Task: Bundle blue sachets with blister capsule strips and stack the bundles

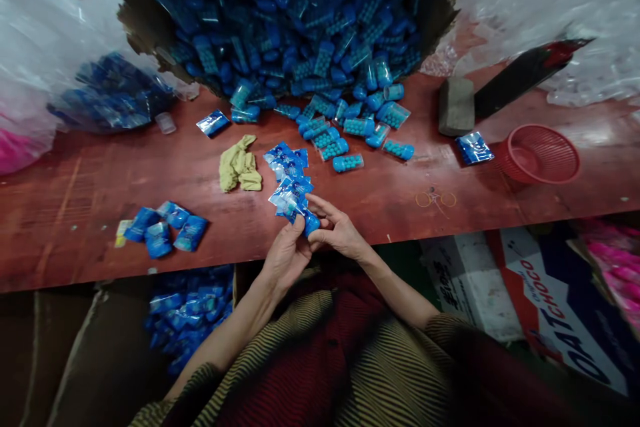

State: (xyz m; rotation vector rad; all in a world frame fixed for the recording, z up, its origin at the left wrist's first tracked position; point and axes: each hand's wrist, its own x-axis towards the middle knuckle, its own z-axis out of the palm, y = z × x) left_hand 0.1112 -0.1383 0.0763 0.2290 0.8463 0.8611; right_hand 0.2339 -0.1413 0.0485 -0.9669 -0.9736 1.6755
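My left hand [289, 250] and my right hand [344, 232] meet at the front edge of the table. Between their fingers is a small blue-capped bottle [311, 221], its rounded blue end showing; the rest is covered by fingers and packets. The left thumb presses against it, and the right fingers close round its far side. Directly beyond, a pile of shiny blue packets [287, 190] touches or overlaps the held bottle; I cannot tell which. Several clear bottles of blue beads [347, 162] lie farther back. A crumpled yellow-green cloth [240, 165] rests left of the packets.
A large torn-edged carton [445, 7] spills blue bead bottles onto the red table [350, 203]. Filled blue pouches [159, 239] lie at left. Rubber bands [435, 198], a grey block [456, 107] and a red basket [540, 155] are at right. More pouches [193, 310] sit below the edge.
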